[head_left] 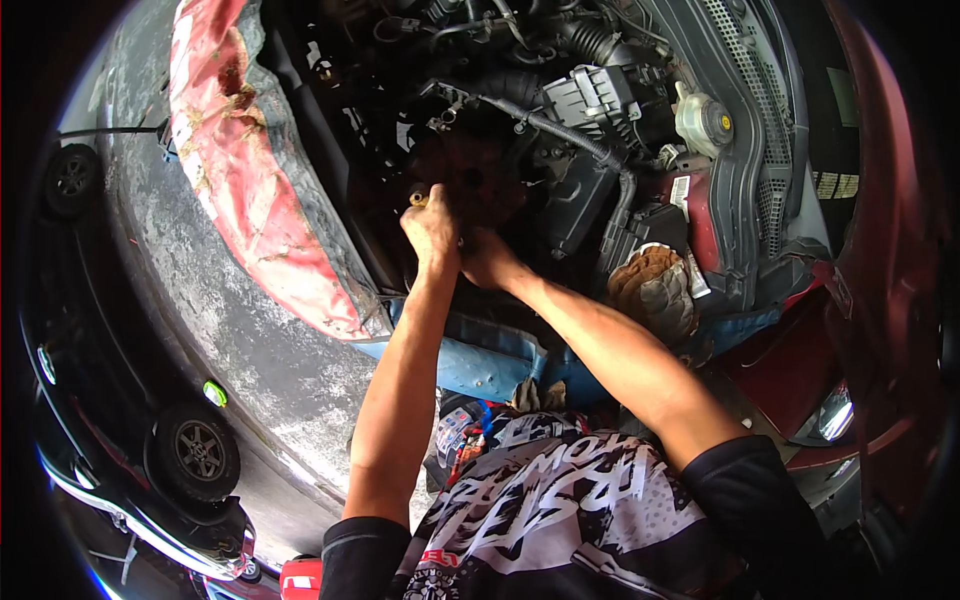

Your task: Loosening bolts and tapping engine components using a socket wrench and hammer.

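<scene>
My arms reach over the front of a car into its open engine bay (590,90). My left hand (435,228) is a closed fist around something, mostly hidden inside it. A small brass-coloured ring-like end (418,199) shows beside its thumb side. Just right of it and a little lower, my right hand (492,262) reaches into shadow, its fingers too dark to make out. Past both hands the space is dark, with a dim reddish-brown part (475,178) beyond them. A black box-shaped part (583,205) lies to the right of my hands.
A worn red cover (290,240) drapes the left edge; a blue cover (480,355) lies under my forearms. A dirty glove or cloth (655,290) rests to the right. Beyond are a grey metal box (592,97), a thick hose (540,122) and a pale reservoir (703,122). A dark vehicle (110,350) stands left.
</scene>
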Demonstrator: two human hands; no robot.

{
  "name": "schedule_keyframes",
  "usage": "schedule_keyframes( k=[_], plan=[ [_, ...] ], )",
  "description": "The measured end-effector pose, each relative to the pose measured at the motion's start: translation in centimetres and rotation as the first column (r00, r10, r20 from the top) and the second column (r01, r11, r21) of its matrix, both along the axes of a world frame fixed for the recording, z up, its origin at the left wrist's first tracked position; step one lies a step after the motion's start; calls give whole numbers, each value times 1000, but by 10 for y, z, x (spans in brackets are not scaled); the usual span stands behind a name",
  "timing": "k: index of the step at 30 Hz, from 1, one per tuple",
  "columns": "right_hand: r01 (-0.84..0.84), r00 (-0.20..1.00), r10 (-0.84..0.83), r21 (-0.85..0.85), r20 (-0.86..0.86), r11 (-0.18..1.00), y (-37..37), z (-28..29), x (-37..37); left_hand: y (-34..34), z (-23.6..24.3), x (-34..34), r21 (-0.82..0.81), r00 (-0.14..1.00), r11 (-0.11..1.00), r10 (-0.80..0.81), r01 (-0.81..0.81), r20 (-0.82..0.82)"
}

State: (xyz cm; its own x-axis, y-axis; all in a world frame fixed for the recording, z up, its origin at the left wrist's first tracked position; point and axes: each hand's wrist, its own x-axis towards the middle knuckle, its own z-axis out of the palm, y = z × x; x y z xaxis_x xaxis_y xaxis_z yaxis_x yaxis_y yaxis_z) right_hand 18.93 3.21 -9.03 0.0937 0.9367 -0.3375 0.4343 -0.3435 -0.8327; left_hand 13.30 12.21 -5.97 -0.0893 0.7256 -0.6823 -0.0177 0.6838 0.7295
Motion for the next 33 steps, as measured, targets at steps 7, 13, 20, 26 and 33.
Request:
schedule_keyframes(
  k=[7,13,20,26,33],
  plan=[
    [249,945,-244,-5,-216,969,6,21,-4,4,8,-8,54,936,957,-264,284,-233],
    [-80,993,91,-138,69,987,18,30,6,2,33,-30,41,942,955,-296,294,158],
    [-83,986,148,-540,78,838,6,63,7,-27,105,-100,478,605,414,-264,774,-751],
    [-52,958,206,-590,198,806,18,63,-8,-37,77,-113,527,582,284,-166,801,-796],
    [-87,932,267,-563,246,822,23,85,16,-38,72,-118,574,629,302,-130,762,-766]
  ],
)
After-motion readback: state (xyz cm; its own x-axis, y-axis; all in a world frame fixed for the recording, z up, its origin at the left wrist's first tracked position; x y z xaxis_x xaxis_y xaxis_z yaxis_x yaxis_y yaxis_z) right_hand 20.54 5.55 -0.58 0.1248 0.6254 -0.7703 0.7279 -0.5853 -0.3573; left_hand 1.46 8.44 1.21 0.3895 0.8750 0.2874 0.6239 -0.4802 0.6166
